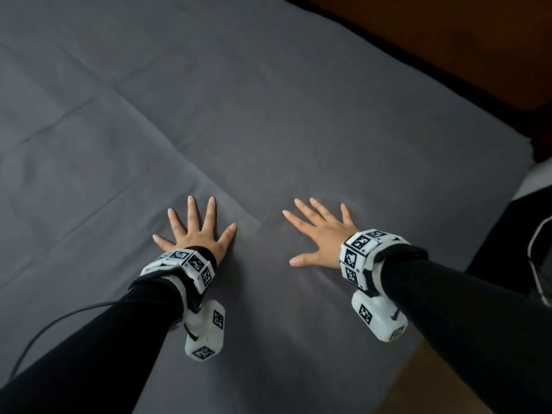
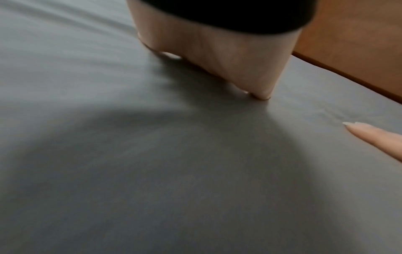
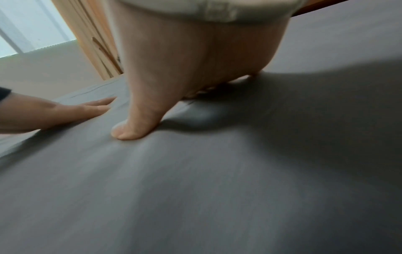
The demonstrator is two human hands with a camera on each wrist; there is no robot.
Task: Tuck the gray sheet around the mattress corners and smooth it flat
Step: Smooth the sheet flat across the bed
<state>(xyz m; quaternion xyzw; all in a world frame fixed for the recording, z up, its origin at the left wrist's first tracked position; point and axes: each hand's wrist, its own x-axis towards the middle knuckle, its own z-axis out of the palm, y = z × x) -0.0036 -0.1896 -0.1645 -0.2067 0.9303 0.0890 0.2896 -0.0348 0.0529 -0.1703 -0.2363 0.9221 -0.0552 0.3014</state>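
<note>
The gray sheet (image 1: pixel 268 115) covers the mattress and fills most of the head view, with long creases running across its left half and a small wrinkle between my hands. My left hand (image 1: pixel 197 228) lies palm down on the sheet with its fingers spread and straight. My right hand (image 1: pixel 319 231) presses flat on the sheet a little to the right, fingers spread too. In the left wrist view my left hand (image 2: pixel 217 56) touches the sheet (image 2: pixel 174 171). In the right wrist view my right hand (image 3: pixel 185 68) rests on the sheet (image 3: pixel 217 189), thumb down.
A wooden floor (image 1: pixel 448 40) shows beyond the bed's far right edge, and more wood (image 1: pixel 433 383) at the near right. A black cable (image 1: pixel 44 330) trails from my left sleeve over the sheet. A wooden post (image 3: pixel 93 43) and a bright window (image 3: pixel 28 25) stand behind.
</note>
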